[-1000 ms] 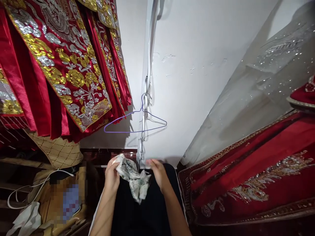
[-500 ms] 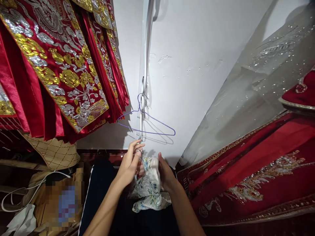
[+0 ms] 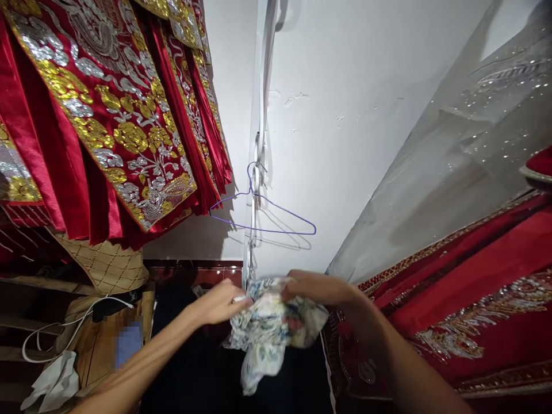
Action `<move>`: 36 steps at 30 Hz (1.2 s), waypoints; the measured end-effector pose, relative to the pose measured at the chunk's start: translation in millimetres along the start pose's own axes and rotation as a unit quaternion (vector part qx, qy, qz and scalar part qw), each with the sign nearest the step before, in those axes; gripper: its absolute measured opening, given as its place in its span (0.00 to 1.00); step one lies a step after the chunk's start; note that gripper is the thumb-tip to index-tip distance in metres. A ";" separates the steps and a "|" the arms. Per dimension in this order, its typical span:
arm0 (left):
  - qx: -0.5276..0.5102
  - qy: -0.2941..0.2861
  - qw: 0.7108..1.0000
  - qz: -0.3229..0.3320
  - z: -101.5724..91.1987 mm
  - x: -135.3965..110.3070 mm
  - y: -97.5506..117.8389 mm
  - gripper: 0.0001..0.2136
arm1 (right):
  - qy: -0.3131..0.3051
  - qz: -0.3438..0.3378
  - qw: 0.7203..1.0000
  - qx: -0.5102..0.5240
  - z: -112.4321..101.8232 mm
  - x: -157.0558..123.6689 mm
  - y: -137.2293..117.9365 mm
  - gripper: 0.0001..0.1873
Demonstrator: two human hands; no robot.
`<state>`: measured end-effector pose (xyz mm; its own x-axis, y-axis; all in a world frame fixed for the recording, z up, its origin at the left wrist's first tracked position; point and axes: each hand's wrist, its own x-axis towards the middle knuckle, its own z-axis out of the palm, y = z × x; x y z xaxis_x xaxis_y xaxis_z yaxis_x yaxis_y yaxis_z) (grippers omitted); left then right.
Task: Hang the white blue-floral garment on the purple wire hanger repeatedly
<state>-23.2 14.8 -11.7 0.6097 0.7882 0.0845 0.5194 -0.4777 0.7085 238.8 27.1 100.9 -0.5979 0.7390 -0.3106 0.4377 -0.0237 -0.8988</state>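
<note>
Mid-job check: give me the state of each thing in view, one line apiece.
Patterned cloth: bunched up, lower end hanging loose.
Left hand: closed on the cloth.
Right hand: closed on the cloth, slightly blurred.
Purple hanger: hanging by its hook.
Red-and-gold garment: hanging.
Sparkly sheer fabric: draped.
White cable: loosely looped.
White sheet: crumpled; paper or cloth unclear.

Down to your left, the wooden seat [image 3: 91,345] bears a blurred-out blue patch [image 3: 129,344]; a white cord [image 3: 118,301] loops across its far side, and white paper [image 3: 54,379] sits at its near left edge. Before you, the white wall strip [image 3: 261,69] carries a purple hanger [image 3: 287,232].
</note>
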 end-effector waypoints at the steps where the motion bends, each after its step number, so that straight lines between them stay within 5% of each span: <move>1: 0.051 0.016 0.998 -0.011 -13.7 -3.6 -8.5 0.25 | 0.032 -0.009 0.999 -0.013 -9.5 0.6 -2.0 0.05; 5: 0.182 0.023 0.981 -0.068 -63.9 -13.7 -39.3 0.19 | 0.124 -0.087 0.988 0.018 -35.2 27.4 -8.6 0.08; 10: 0.311 0.062 0.940 -0.122 -89.3 -18.9 -57.4 0.19 | 0.304 -0.181 0.931 0.091 -29.3 105.8 -0.3 0.22; 14: 0.335 0.059 0.931 -0.130 -93.3 -28.5 -58.6 0.24 | 0.279 -0.151 0.948 0.018 -19.2 139.4 33.1 0.15; 18: 0.336 0.036 0.931 -0.136 -97.4 -37.9 -62.7 0.22 | 0.300 -0.168 0.937 -0.064 -28.4 119.9 55.7 0.15; 23: 0.332 0.120 0.924 -0.146 -120.6 -29.8 -61.7 0.15 | 0.303 -0.189 0.915 -0.189 -44.6 93.2 52.7 0.20; 28: 0.236 0.181 0.955 0.015 -143.8 3.0 -24.4 0.10 | 0.263 -0.181 0.926 -0.200 -33.7 90.6 50.1 0.17; 32: 0.156 0.296 0.941 0.053 -149.0 30.0 -0.3 0.14 | 0.220 -0.161 0.932 -0.239 -11.4 78.7 43.1 0.09; 36: 0.166 0.316 0.932 0.057 -155.3 40.8 -2.4 0.18 | 0.318 -0.148 0.891 -0.289 -11.2 57.5 39.6 0.26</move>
<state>-92.6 108.4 98.8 0.2517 0.7458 0.6168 0.6933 -0.5836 0.4228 229.2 76.2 50.9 -0.3234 0.8915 0.3171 0.7070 0.4504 -0.5452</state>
